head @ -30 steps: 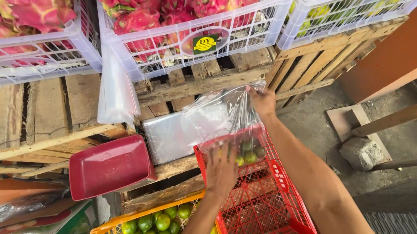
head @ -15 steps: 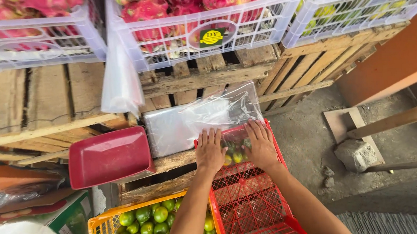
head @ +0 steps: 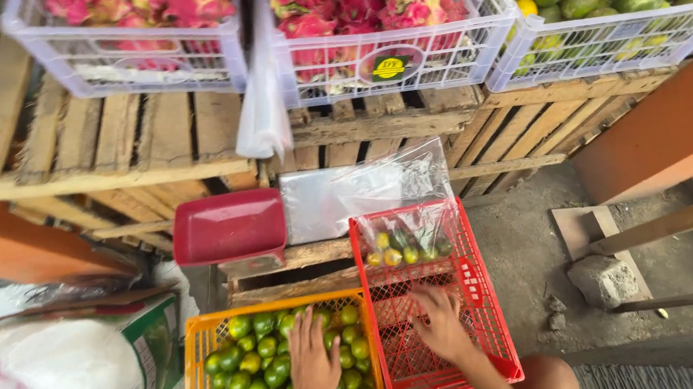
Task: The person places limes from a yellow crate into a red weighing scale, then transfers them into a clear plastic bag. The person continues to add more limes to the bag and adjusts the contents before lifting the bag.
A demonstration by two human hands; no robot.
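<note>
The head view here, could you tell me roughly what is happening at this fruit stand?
A person works over two crates on the ground. The left hand rests on the small green citrus fruits in the orange crate. The right hand lies flat on the floor of the red crate, which holds a clear plastic bag with a few fruits at its far end. A red scale tray sits beside them.

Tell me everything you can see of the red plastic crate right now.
The red plastic mesh crate sits on the ground, its left side against the orange plastic crate of green limes. It is mostly bare inside; a clear plastic bag holding a few limes lies at its far end. The right hand rests inside it.
</note>
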